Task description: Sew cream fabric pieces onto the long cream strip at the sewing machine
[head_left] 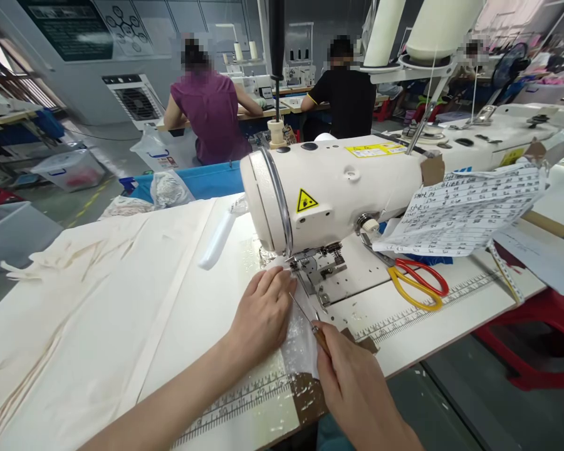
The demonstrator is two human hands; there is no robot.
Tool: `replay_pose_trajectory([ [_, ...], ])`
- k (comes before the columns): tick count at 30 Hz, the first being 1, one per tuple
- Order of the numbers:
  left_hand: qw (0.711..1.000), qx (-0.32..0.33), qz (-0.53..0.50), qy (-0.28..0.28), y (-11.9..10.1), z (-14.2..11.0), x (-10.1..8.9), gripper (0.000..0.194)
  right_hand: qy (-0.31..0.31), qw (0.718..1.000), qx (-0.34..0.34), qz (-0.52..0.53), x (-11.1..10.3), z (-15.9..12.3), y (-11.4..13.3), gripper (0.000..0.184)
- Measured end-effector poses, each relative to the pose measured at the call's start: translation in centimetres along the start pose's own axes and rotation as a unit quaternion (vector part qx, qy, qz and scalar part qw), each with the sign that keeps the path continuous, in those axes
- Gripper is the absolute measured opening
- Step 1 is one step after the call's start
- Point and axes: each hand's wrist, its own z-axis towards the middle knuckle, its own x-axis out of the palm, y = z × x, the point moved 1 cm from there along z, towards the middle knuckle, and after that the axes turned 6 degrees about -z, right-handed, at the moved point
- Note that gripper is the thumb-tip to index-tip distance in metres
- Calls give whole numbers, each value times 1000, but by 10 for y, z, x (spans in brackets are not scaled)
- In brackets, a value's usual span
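At the sewing machine (338, 194), my left hand (266, 304) is closed on a piece of thin white fabric (298, 344), with its fingertips close to the presser foot (294, 264). The far end of the fabric under those fingers is hidden. My right hand (352, 376) grips the wooden handle of an awl (320, 338). The awl's thin metal tip points up and left, beside my left hand and over the fabric. Red and yellow handled scissors (416, 285) lie to the right of the needle area.
Cream fabric (89, 288) spreads over the table's left side, next to a clear plastic holder (219, 238). Printed paper sheets (460, 207) lean against the machine at right. A ruler tape (244, 401) runs along the front edge. Two people sit at machines beyond.
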Motion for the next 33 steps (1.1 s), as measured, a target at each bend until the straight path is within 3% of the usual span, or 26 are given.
replay_pose_trajectory([
  [5,999,3,-44,9,-18,-2,-2,43,5,1000,1,-4,-4,-5,-1,35],
  [9,999,-4,-39,22,-18,-4,2,43,6,1000,1,-10,-12,-14,-7,34],
  [19,999,-14,-24,25,-24,-7,3,44,11,996,77,48,-31,-43,-45,29],
  [23,999,-6,-16,37,-24,-9,2,44,17,991,104,77,-33,-43,-47,27],
  [33,999,-6,-26,19,-27,-10,2,44,21,993,99,67,-31,-46,-50,28],
])
